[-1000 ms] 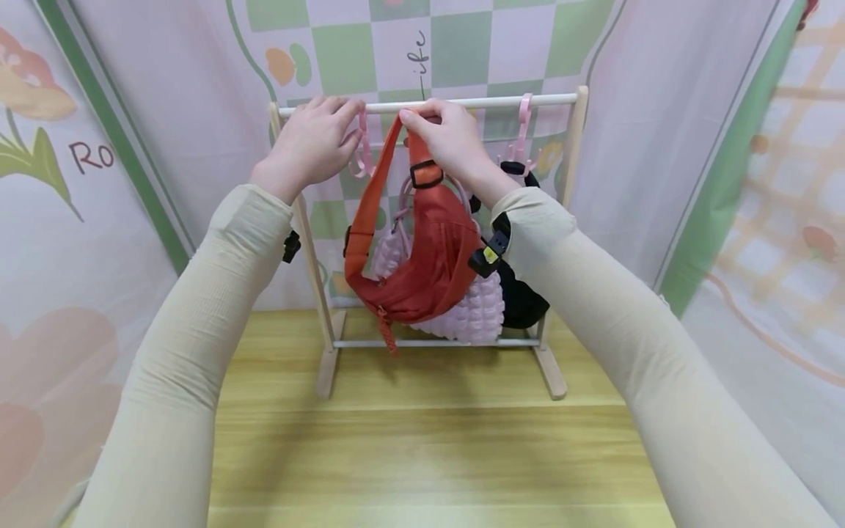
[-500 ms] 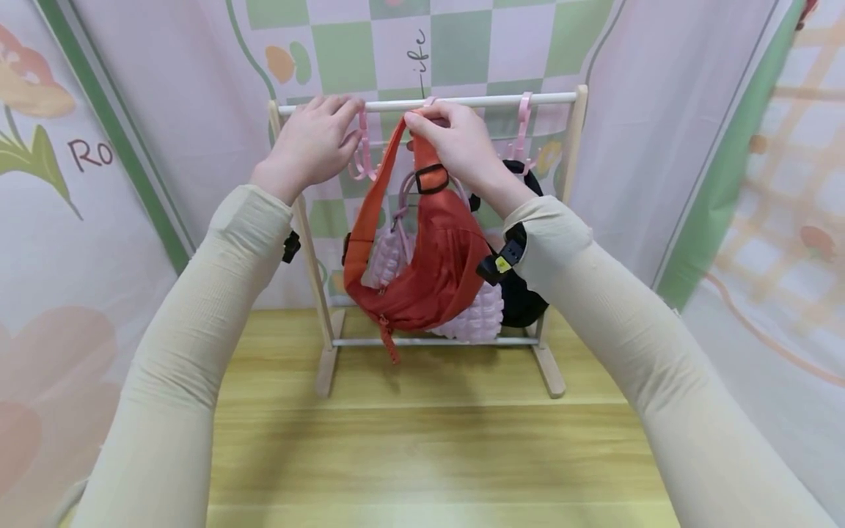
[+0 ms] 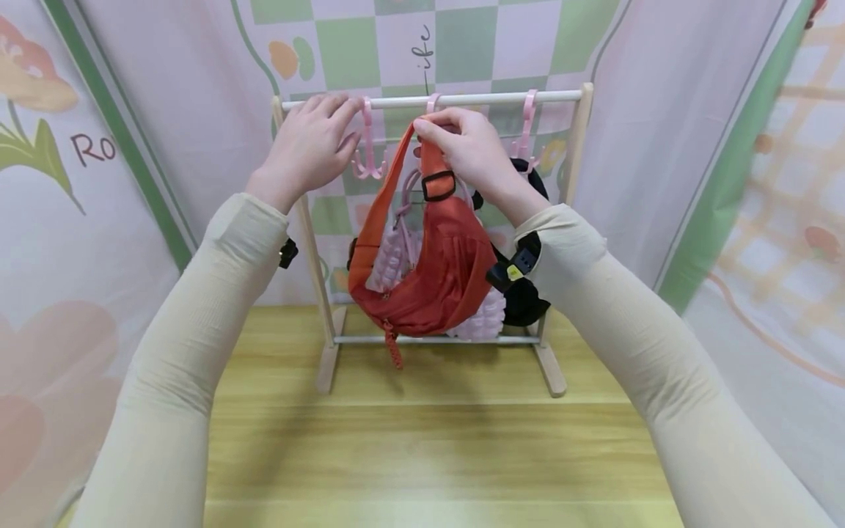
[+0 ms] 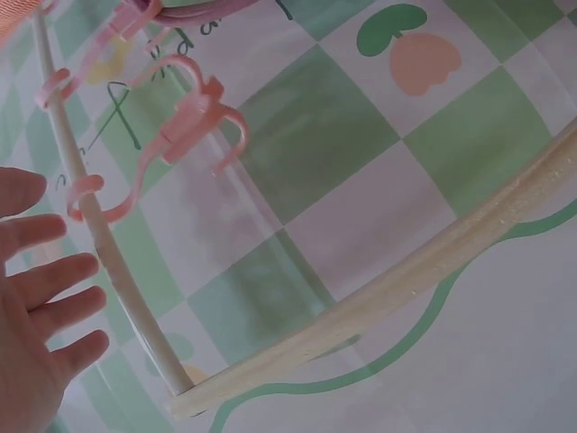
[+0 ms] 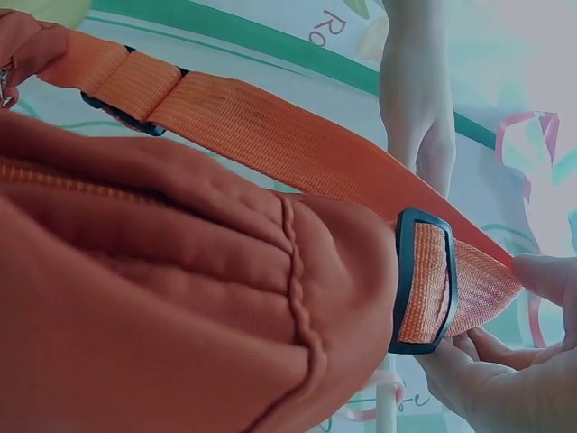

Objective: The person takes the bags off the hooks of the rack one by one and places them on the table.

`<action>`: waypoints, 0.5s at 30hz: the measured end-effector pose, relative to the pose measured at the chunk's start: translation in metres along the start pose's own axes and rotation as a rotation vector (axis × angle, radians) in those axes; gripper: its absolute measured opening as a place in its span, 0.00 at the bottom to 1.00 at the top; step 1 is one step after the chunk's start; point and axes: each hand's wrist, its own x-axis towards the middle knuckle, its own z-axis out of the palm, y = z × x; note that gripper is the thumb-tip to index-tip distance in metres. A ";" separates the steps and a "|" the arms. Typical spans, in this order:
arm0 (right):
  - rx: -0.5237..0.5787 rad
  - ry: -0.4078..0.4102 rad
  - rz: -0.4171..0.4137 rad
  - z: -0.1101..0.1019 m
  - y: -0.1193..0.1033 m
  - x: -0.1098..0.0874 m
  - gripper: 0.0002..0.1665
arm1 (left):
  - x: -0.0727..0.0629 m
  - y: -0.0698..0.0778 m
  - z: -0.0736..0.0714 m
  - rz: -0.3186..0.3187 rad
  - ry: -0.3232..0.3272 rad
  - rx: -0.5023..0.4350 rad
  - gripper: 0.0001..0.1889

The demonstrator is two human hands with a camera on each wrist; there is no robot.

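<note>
My right hand (image 3: 475,150) pinches the orange strap (image 3: 386,194) of a red sling bag (image 3: 439,271) between thumb and fingers. The bag hangs down in front of the rack, its strap top just below the rail (image 3: 488,98). In the right wrist view the strap's black buckle (image 5: 424,281) sits close to those fingers. My left hand (image 3: 310,150) is at the rail's left end, beside a bare pink hook (image 3: 370,147). The left wrist view shows its fingers (image 4: 68,271) spread beside the rail, holding nothing.
Behind the red bag hangs a lilac quilted bag (image 3: 478,323). A black bag (image 3: 524,301) hangs to the right, below another pink hook (image 3: 528,121). The middle hook (image 3: 432,103) is partly hidden by my right hand. The wooden rack stands on a wood-grain surface (image 3: 422,440).
My right hand has drawn the red sling bag slightly right and down from the rail, uncovering the top of the middle pink hook. The left hand has stayed by the rail.
</note>
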 end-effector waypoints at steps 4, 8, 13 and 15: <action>-0.005 -0.006 0.003 0.000 0.002 -0.003 0.24 | -0.005 0.000 0.002 0.006 0.024 0.006 0.25; 0.002 -0.015 -0.009 0.002 0.002 -0.007 0.24 | -0.012 0.000 0.004 0.011 0.057 -0.004 0.25; 0.010 -0.029 -0.016 0.005 0.003 -0.011 0.25 | -0.021 0.001 0.006 0.016 0.103 -0.033 0.23; 0.004 -0.031 -0.019 0.005 0.003 -0.013 0.25 | -0.025 0.002 0.006 0.009 0.105 -0.043 0.23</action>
